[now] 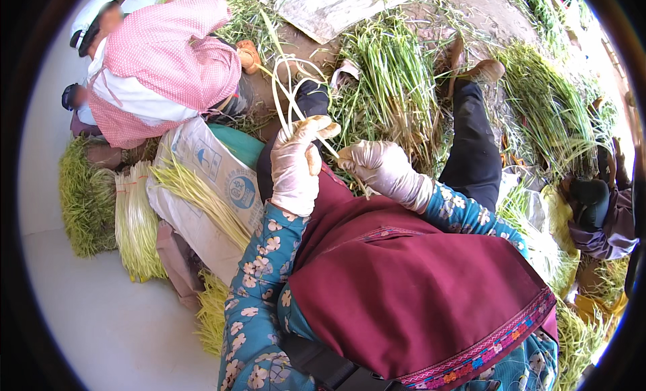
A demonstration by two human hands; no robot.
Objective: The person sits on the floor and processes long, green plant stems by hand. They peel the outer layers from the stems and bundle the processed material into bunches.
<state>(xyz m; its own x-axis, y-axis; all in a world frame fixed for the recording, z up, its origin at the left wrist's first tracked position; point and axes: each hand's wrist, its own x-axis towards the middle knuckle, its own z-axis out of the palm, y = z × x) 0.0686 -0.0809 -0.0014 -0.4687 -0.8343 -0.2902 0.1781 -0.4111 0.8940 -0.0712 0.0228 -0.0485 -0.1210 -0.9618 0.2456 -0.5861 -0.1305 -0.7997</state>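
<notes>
Thin whitish gloves cover both hands. My left hand [300, 161] is raised, its fingers closed around a few long pale plant stalks [279, 96] that loop above it. Lower and to the right, my right hand [386, 169] pinches the stalks' other end between thumb and fingers, above the maroon apron [404, 270] on my lap. Beyond my hands, between my legs, a large heap of green leafy stalks [391, 83] lies on the ground. To the left, a small bunch of yellow-green stalks [202, 194] rests on a white woven sack [227, 174].
Co-worker in pink checked clothing [166, 63] sits close at upper left. Tied pale stalk bundles [133, 219] stand by the white wall [45, 189]. Another green heap [545, 103] lies at right, near another person [605, 214]. A flat sheet [328, 13] lies at the top.
</notes>
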